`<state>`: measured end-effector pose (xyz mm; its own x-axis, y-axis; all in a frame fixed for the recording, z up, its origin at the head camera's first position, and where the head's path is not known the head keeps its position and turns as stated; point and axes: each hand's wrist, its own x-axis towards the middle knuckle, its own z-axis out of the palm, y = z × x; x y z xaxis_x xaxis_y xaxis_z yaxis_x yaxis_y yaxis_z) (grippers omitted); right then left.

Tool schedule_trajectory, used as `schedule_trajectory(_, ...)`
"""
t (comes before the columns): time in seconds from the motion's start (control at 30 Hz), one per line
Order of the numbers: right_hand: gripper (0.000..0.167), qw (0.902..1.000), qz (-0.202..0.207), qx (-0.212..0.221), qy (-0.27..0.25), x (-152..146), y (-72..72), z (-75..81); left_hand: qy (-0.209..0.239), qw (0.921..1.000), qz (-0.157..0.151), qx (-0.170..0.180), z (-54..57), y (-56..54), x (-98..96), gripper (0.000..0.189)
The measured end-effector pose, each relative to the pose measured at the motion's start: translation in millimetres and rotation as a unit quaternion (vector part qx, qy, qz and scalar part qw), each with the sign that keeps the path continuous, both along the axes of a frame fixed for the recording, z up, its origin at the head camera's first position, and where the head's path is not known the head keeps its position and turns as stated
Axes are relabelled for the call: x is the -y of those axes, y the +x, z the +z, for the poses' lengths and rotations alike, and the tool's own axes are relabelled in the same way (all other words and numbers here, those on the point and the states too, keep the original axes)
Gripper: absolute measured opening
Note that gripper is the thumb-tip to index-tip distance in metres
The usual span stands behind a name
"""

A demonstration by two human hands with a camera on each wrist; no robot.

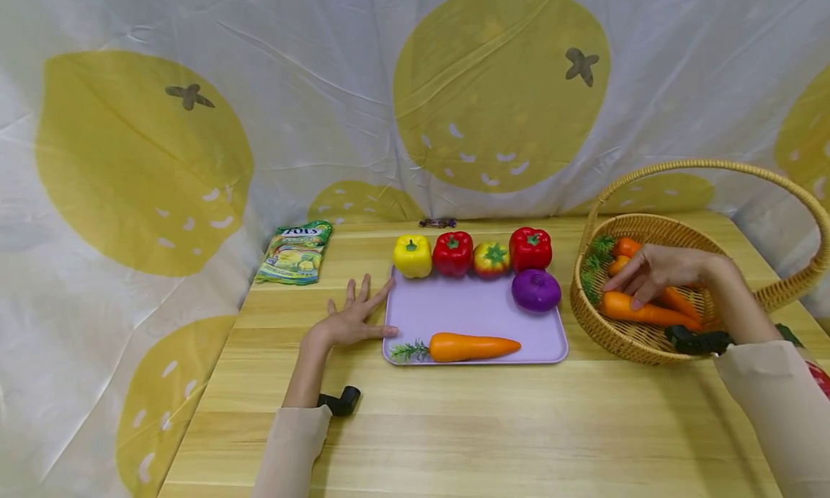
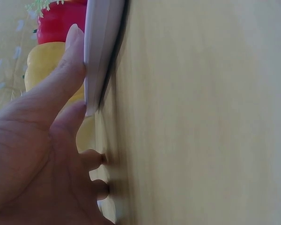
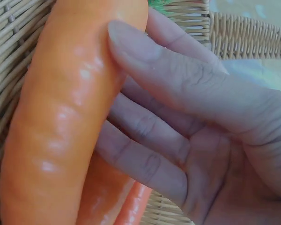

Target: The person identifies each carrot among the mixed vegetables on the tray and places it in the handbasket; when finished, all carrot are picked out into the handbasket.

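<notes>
Carrot [image 1: 648, 313]: lay in the near part of the wicker basket [image 1: 603, 334], right side of the table [image 1: 454, 426]; thick end to the left, narrow end to the right and slightly nearer.
Right hand [image 1: 664, 266]: pinched this carrot near its thick end, thumb on one side, fingers around the other; gap no wider than the carrot's body.
Left hand [image 1: 353, 319]: fingers spread wide, gripping nothing; thumb and forefinger at the left edge of the lilac tray [image 1: 454, 310].
Carrot's handling: looked like a glossy moulded imitation; judged light and stiff, a little slippery, hardly fragile.
Best hold: thick body, thumb opposite fingers; leafy top judged the weaker part, narrow end likelier to let the weight swing.
Other carrots: more in the basket, beyond and beside the pinched one; another carrot [image 1: 473, 347] along the tray's near edge, greens to the left.
Tray's far side: yellow pepper [image 1: 412, 256], then red pepper, yellow-and-red fruit, second red pepper; purple onion [image 1: 536, 290] at the right, just nearer.
Writing: green packet [image 1: 297, 254], far left, seemed to read "FOX'S", possibly "SPRING" beneath; smaller print illegible. Dark wrapped sweet [image 1: 437, 223] at the far edge: lettering too small.
</notes>
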<state>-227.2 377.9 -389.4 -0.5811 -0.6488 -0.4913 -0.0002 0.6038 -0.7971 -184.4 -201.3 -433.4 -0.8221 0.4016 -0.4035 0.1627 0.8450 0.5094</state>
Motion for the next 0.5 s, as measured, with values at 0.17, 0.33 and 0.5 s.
schedule_trajectory(0.17, 0.044, 0.9999, -0.01, -0.005, -0.002, -1.4, -0.1, -3.5, 0.0, 1.0, 0.001, -0.001, 0.3, 0.7, -0.5, 0.098)
schedule_trajectory(0.33, 0.043, 0.9999, -0.013, 0.001, -0.011, -3.0, -1.0, -4.9, 0.0, 1.0, 0.001, -0.001, 0.0, 0.7, -0.3, 0.098)
schedule_trajectory(0.5, 0.043, 0.9994, -0.019, 0.007, -0.027, -3.5, -1.2, -5.4, 0.0, 1.0, 0.001, -0.001, -0.2, 0.9, 0.0, 0.099)
